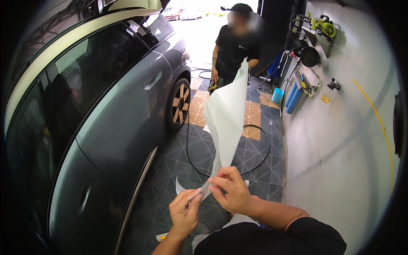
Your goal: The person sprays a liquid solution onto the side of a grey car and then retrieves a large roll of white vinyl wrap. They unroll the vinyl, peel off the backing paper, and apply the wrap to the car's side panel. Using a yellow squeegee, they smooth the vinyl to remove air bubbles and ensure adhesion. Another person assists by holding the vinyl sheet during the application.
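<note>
A long, pale, translucent sheet of film point(229, 114) stretches away from me over the floor, gathered and twisted at its near end. My left hand point(183, 212) pinches that near end between thumb and fingers. Just to its right and slightly farther off, my right hand point(233, 192) is closed on the same bunched part. The far corner rises to a person point(238, 46) in a black cap and shirt, beside whose bent arm it ends; whether their fingers grip it is hidden. Their other hand hangs low by a yellow item too small to name.
A dark grey car point(123, 110) stands close on the left. Patterned floor tiles point(170, 178) carry a looping black hose point(268, 146). Along the right wall point(335, 144) are a green machine point(325, 27), blue cylinders point(293, 97) and a spray bottle point(327, 93); a blue bucket point(277, 95) sits below.
</note>
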Action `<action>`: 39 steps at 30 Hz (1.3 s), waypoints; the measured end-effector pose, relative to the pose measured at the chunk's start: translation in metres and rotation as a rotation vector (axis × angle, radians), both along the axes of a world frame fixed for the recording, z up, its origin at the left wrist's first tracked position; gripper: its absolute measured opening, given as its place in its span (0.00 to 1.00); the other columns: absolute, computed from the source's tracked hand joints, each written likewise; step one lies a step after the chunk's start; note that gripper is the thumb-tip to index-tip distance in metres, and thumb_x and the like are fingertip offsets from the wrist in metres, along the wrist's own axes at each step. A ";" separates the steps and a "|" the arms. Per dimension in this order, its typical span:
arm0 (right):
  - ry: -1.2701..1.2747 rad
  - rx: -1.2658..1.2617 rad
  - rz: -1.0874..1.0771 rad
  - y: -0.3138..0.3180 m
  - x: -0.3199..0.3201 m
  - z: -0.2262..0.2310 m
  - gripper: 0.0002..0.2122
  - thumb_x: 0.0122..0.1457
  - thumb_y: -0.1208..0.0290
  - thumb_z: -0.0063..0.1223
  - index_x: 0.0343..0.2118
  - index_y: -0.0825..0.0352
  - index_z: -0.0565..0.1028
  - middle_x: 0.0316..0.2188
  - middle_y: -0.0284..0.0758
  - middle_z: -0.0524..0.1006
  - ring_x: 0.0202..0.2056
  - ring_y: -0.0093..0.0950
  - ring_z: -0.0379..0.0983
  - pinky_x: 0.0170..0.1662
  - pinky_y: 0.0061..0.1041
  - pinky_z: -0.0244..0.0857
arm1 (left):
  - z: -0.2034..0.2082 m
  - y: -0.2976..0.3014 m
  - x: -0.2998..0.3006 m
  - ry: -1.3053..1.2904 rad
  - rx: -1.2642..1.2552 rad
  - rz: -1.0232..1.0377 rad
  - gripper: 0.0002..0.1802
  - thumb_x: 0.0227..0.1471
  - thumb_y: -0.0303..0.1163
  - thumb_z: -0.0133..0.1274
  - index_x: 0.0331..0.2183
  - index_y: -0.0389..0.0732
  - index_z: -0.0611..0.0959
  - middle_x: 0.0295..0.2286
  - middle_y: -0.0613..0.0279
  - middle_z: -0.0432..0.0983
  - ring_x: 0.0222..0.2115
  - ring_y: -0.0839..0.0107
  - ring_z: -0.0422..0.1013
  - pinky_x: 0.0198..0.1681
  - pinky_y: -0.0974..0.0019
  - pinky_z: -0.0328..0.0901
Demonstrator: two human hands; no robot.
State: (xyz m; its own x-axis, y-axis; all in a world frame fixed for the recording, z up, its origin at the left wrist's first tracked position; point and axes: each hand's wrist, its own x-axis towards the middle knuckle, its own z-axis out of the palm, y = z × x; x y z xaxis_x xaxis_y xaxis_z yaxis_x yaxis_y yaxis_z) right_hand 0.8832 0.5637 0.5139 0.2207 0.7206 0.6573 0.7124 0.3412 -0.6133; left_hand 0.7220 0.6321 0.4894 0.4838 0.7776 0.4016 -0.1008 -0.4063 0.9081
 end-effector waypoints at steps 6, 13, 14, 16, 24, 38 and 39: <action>0.124 0.017 -0.075 -0.042 -0.010 0.023 0.12 0.52 0.73 0.65 0.34 0.68 0.72 0.30 0.35 0.72 0.26 0.24 0.72 0.29 0.22 0.68 | 0.024 -0.022 0.033 -0.054 0.331 -0.222 0.16 0.53 0.20 0.53 0.46 0.32 0.80 0.35 0.51 0.77 0.30 0.63 0.75 0.33 0.68 0.69; 0.200 0.093 -0.120 -0.091 0.006 0.032 0.09 0.53 0.75 0.63 0.33 0.69 0.72 0.29 0.35 0.72 0.27 0.23 0.72 0.29 0.22 0.69 | 0.035 -0.066 0.068 -0.071 0.395 -0.277 0.20 0.53 0.17 0.50 0.49 0.32 0.78 0.36 0.52 0.75 0.32 0.62 0.75 0.34 0.66 0.70; 0.169 0.120 -0.142 -0.097 0.010 0.032 0.09 0.53 0.75 0.63 0.34 0.69 0.73 0.29 0.35 0.73 0.27 0.24 0.72 0.29 0.22 0.69 | 0.033 -0.071 0.073 -0.066 0.388 -0.277 0.19 0.54 0.18 0.50 0.49 0.32 0.78 0.36 0.52 0.75 0.32 0.63 0.75 0.34 0.67 0.70; 0.106 0.172 -0.181 -0.107 0.020 0.031 0.09 0.54 0.75 0.62 0.35 0.69 0.73 0.30 0.35 0.73 0.28 0.24 0.72 0.30 0.22 0.69 | 0.035 -0.084 0.083 -0.053 0.378 -0.265 0.19 0.54 0.18 0.50 0.49 0.33 0.78 0.36 0.52 0.75 0.32 0.63 0.74 0.34 0.67 0.70; 0.149 0.265 -0.081 -0.130 0.079 0.024 0.09 0.54 0.75 0.62 0.37 0.68 0.75 0.30 0.35 0.74 0.28 0.24 0.72 0.30 0.22 0.68 | 0.048 -0.110 0.134 -0.028 0.412 -0.261 0.17 0.56 0.20 0.49 0.49 0.34 0.79 0.38 0.52 0.75 0.33 0.62 0.75 0.36 0.65 0.70; 0.248 0.274 -0.101 -0.175 0.146 0.014 0.07 0.54 0.74 0.61 0.34 0.67 0.76 0.30 0.35 0.75 0.27 0.25 0.74 0.31 0.23 0.69 | 0.044 -0.161 0.203 0.039 0.425 -0.230 0.17 0.56 0.20 0.48 0.48 0.33 0.79 0.38 0.51 0.74 0.34 0.59 0.75 0.36 0.64 0.70; 0.259 0.273 -0.093 -0.178 0.150 0.011 0.06 0.55 0.74 0.60 0.34 0.67 0.76 0.30 0.35 0.76 0.27 0.25 0.74 0.31 0.23 0.69 | 0.045 -0.164 0.205 0.045 0.408 -0.242 0.17 0.56 0.20 0.48 0.48 0.33 0.79 0.37 0.51 0.74 0.34 0.59 0.75 0.35 0.64 0.70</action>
State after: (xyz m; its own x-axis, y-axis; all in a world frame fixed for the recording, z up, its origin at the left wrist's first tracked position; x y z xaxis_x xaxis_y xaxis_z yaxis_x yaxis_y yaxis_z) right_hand 1.0333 0.3859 0.5248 0.4607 0.4956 0.7363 0.5818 0.4578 -0.6723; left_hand 0.9267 0.4676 0.5349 0.6554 0.4236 0.6253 -0.2003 -0.7008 0.6847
